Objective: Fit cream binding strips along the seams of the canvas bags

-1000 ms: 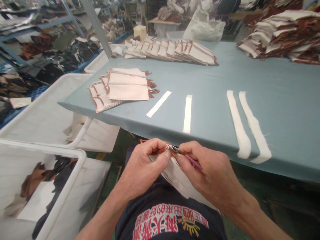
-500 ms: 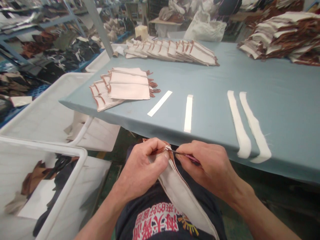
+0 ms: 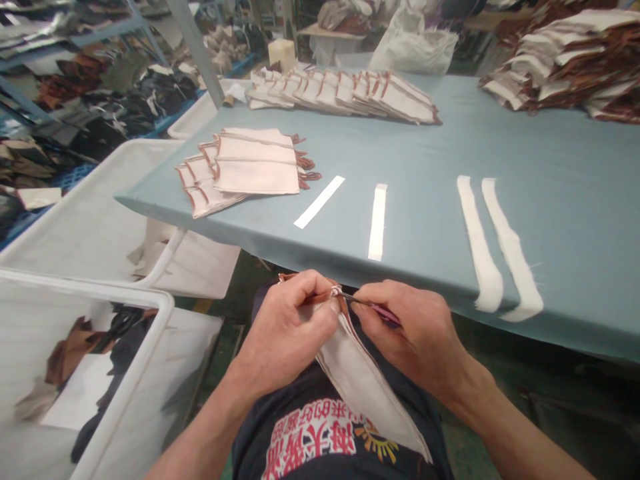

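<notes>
My left hand (image 3: 290, 327) pinches the top end of a cream fabric piece with brown edging (image 3: 367, 383) between thumb and fingers. The piece hangs down across a dark apron (image 3: 300, 427) with red and white lettering. My right hand (image 3: 415, 327) is closed around a slim tool with a dark metal shaft and a purplish-pink handle (image 3: 384, 311). Its tip meets the edge of the piece beside my left thumb, where a small whitish bit shows. My right fingers hide most of the handle, so the tool's exact kind is unclear.
On the blue-covered table (image 3: 415, 153) lie a stack of cream pieces with brown ties (image 3: 257, 163), a long overlapping row (image 3: 340, 93), white strips (image 3: 377, 223) and two fuzzy strips (image 3: 480, 247). A large pile (image 3: 575, 67) sits far right. White bins (image 3: 165, 303) stand left.
The view has shifted slightly, so the table things sit a little higher. Both hands keep their hold at nearly the same spot, with the tool's tip still at the piece's edge.
</notes>
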A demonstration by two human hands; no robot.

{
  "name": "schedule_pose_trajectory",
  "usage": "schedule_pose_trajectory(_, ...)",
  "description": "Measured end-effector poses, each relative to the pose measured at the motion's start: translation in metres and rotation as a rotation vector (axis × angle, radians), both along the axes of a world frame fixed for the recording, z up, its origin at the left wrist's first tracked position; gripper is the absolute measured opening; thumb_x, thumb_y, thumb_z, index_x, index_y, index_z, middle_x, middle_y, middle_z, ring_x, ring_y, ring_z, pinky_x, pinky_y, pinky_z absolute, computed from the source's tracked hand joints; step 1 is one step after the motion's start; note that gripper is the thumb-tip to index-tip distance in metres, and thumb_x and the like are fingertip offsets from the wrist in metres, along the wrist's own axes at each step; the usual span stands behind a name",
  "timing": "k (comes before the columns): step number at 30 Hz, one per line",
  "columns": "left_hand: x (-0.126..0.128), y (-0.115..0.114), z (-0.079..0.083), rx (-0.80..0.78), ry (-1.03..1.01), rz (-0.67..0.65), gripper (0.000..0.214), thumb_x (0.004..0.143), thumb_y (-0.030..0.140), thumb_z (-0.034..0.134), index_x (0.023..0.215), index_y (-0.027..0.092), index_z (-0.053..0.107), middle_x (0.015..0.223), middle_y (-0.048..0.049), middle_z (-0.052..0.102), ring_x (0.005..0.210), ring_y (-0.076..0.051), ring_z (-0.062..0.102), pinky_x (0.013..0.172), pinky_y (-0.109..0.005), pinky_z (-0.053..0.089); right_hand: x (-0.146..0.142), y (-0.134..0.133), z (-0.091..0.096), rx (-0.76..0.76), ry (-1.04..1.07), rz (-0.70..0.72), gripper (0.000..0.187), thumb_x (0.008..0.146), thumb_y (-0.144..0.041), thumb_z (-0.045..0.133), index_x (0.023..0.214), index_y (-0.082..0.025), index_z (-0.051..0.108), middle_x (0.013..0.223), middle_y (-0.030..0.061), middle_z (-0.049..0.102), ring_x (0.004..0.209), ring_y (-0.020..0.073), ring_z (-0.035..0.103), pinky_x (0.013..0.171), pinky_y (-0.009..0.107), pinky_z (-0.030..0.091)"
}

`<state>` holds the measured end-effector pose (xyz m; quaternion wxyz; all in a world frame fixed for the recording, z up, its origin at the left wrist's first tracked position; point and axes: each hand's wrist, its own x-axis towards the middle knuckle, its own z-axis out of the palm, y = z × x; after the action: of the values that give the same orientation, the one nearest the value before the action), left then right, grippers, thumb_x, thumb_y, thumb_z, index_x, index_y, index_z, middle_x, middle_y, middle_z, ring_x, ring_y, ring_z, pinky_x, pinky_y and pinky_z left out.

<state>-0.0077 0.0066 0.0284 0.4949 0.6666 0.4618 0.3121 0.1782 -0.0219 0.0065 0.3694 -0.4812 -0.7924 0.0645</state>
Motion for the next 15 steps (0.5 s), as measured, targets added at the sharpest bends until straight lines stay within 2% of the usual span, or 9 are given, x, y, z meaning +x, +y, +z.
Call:
schedule_pose_trajectory(6,0.0,-0.0011,0.0006,0.001,0.003,-0.004,0.02,0.084,0.017,0.054,0.065,0.02,0.046,0.071,0.0021,0.056,0.068,-0.013,0.048,0.063,-0.025,0.037,-0.0025,-0.0014,-0.0025,-0.001,0.029,-0.033,0.018,0.094,-0.015,0.055,0.085,-0.019,0.07,0.071,0.002,0.075,0.059,0.0145,0.067,0.06,0.025,0.047)
schedule_pose_trajectory(15,0.0002,0.0006,0.0019,-0.009,0.003,-0.019,0.022,0.083,0.017,0.053,0.065,0.02,0.042,0.07,0.002,0.055,0.069,-0.013,0.047,0.064,-0.025,0.038,-0.0003,0.0076,-0.0055,0.093,0.037,0.071,0.015,0.093,-0.011,0.057,0.088,-0.02,0.069,0.072,0.0008,0.076,0.06,0.014,0.066,0.06,0.025,0.047)
